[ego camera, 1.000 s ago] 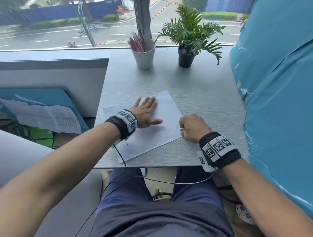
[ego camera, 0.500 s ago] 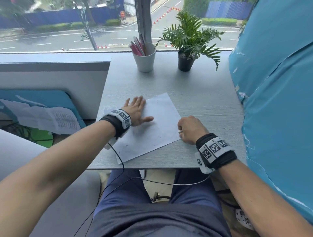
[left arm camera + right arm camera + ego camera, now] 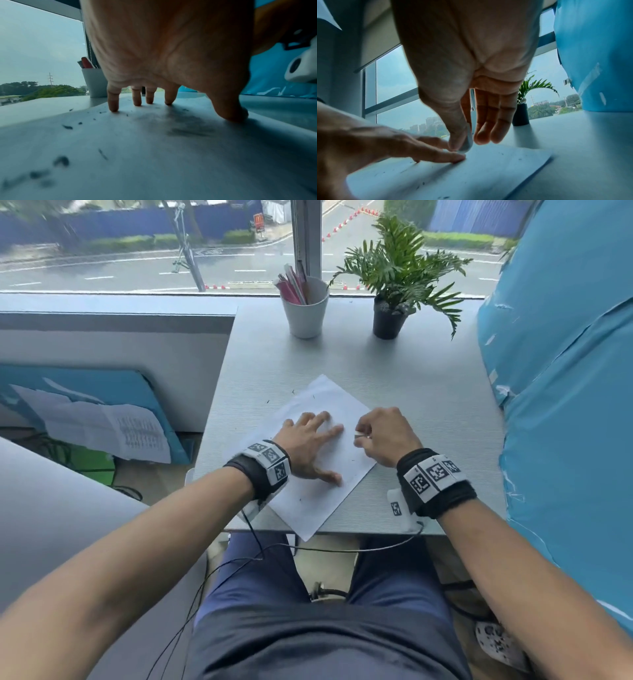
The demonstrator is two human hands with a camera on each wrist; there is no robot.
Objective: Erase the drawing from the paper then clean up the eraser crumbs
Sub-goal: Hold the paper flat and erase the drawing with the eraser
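one paper (image 3: pixel 318 491), one eraser (image 3: pixel 467 143), two hands, one cup (image 3: pixel 306 311), one potted plant (image 3: pixel 394 289)

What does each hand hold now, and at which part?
The right hand pinches a white eraser near its upper end between thumb and a finger. The left hand holds nothing; its spread fingers press flat on the paper.

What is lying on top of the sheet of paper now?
The left hand presses flat on the paper, dark eraser crumbs lie scattered, and the right hand pinches a white eraser there. Any marks under the hands are hidden.
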